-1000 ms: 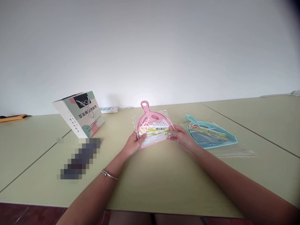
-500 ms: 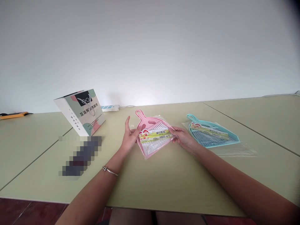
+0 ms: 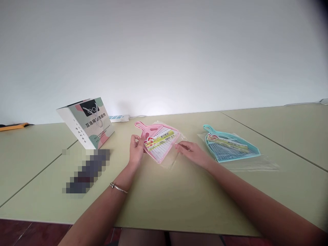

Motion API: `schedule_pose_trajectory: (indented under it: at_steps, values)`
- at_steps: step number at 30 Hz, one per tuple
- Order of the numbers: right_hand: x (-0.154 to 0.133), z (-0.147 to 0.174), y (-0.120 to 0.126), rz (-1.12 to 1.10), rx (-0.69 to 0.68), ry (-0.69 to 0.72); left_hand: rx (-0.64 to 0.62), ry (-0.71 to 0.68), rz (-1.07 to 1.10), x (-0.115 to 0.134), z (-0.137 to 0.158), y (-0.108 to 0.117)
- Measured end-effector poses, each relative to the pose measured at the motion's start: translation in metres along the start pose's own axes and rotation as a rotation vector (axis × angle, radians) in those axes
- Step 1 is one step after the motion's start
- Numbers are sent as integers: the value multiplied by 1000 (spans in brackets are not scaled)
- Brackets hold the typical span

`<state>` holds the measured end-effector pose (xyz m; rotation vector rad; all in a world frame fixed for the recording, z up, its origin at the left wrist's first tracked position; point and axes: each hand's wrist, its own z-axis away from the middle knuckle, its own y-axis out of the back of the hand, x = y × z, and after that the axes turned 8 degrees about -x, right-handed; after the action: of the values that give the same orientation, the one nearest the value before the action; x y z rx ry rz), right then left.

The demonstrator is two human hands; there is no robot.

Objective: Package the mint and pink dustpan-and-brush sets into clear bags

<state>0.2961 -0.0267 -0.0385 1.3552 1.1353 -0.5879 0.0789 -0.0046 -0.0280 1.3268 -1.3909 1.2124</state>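
A pink dustpan-and-brush set (image 3: 153, 129) lies tilted in a clear plastic bag (image 3: 173, 160), with a yellow-green printed label across its bristles. My left hand (image 3: 136, 149) grips its left edge, thumb on top near the label. At the bag's right side, my right hand (image 3: 191, 152) pinches the loose clear film, apart from the dustpan itself. To the right of that hand rests a teal dustpan-and-brush set (image 3: 232, 158), also bagged and labelled.
A paper gift bag (image 3: 98, 124) with a rope handle stands at the left. In front of it is a blurred-out dark object (image 3: 87, 172). An orange item (image 3: 15, 126) and a white packet (image 3: 120, 118) sit near the wall. The pale table (image 3: 179, 205) has seams.
The pink set has moved left and turned, its handle now further left. My right hand has shifted from the dustpan's edge to the bag film. My left fingers have curled in.
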Motion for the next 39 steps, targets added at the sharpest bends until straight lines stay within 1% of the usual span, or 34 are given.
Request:
schedule_pose_trajectory:
  at_steps: [2, 6, 8, 9, 10, 13, 15, 16, 18, 20, 22, 24, 26, 28, 29, 31, 33, 34, 36, 39]
  values:
    - [4, -3, -5, -216, -13, -90, -44, -5, -16, 2, 3, -2]
    - [8, -6, -7, -707, 45, -196, -281, 26, -88, 5, 7, -5]
    - [6, -5, -5, -829, 76, -224, -335, 19, -102, 6, 5, -4]
    - [4, -5, -4, -838, 99, -238, -321, 14, -101, 6, 2, -2]
    - [2, -4, -3, -822, 128, -255, -279, 10, -93, 6, -1, 0]
    - [-6, -3, -4, -759, 191, -308, -80, 25, -55, 3, -10, 9]
    - [-10, -3, -5, -765, 174, -313, 32, 30, -46, 2, -14, 13]
    - [-11, -3, -5, -778, 159, -304, 66, 29, -47, 1, -15, 14]
    - [-11, -3, -4, -806, 134, -276, 93, 20, -50, 2, -16, 16]
    - [-10, -3, -2, -827, 118, -248, 70, 7, -54, 3, -15, 16]
    - [-8, -2, 2, -839, 104, -232, 20, 1, -67, 5, -14, 15]
    - [-7, -1, 4, -853, 98, -221, -59, 27, -80, 5, -12, 14]
    - [-5, -1, 3, -868, 108, -220, -165, 81, -78, 5, -9, 10]
    - [-4, -1, 1, -889, 123, -237, -242, 105, -43, 4, -4, 4]
    - [-4, -2, -1, -904, 132, -256, -251, 104, -9, 3, -2, 1]
    - [-6, -2, -6, -947, 143, -290, -220, 109, 87, 1, 3, -5]
    - [-10, -1, -11, -998, 144, -306, -183, 173, 183, -1, 6, -10]
    - [-11, -1, -14, -1022, 134, -308, -187, 224, 211, -2, 8, -11]
    - [-14, 1, -17, -1048, 108, -320, -255, 308, 224, -4, 10, -13]
    - [-15, 2, -17, -1011, 65, -374, -394, 354, 188, -5, 13, -14]
